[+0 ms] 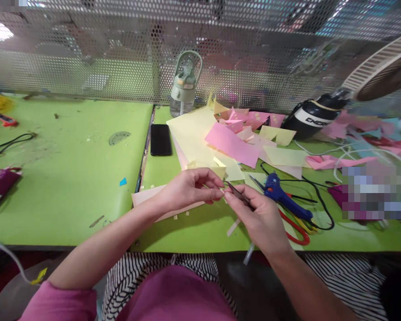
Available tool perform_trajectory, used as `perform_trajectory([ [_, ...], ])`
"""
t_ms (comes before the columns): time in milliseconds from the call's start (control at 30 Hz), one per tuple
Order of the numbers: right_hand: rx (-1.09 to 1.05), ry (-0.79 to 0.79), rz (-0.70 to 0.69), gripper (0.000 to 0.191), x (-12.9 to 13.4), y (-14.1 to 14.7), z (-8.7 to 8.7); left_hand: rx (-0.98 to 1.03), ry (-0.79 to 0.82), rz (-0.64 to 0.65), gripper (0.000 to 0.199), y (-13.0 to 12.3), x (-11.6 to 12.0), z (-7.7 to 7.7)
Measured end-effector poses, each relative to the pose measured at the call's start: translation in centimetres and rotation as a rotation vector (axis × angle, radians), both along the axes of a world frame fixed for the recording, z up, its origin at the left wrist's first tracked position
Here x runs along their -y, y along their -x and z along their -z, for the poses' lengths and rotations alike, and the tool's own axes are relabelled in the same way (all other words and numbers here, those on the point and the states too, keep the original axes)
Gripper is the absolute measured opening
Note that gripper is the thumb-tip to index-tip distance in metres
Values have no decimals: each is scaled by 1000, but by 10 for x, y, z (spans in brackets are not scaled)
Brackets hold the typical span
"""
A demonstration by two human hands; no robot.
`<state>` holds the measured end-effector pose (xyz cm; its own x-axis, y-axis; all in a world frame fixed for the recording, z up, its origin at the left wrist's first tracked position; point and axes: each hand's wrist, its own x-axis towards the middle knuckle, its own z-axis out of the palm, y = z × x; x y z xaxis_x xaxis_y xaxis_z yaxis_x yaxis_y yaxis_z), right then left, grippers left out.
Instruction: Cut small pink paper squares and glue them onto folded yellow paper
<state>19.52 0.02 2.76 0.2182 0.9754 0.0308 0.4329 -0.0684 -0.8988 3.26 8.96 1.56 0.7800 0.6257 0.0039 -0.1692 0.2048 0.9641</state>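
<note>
From here I'm seeing the phone (161,140) lying left of the papers (200,138), the bottle (182,91) standing behind.

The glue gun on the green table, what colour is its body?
The glue gun has a dark blue body, seen best in the head view.

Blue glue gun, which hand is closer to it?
Right. The right hand is just left of the blue glue gun; the left hand is farther off, past the right hand.

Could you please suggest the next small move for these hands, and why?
Perhaps bring the tip of the slim, dark tool to the tiny, pale piece: the right hand holds the tool, and the left hand has its fingertips at that piece.
</note>
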Motion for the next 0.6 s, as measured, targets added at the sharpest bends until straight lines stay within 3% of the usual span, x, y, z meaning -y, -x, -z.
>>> perform_trajectory([
  [133,-44,-4,31,25,0,1,0,-60,-52,-33,15,0,1,-1],
  [233,-2,-3,44,27,-3,-7,-2,-169,-90,17,14,4,-2,-2],
  [333,80,47,0,31,-8,-26,-2,-430,-298,60,19,14,-9,-5],
  [433,315,179,-100,34,-11,-49,2,-629,-465,61,26,23,-16,-8],
  [600,681,322,-182,31,-6,-62,9,-752,-470,120,28,26,-24,-7],
])
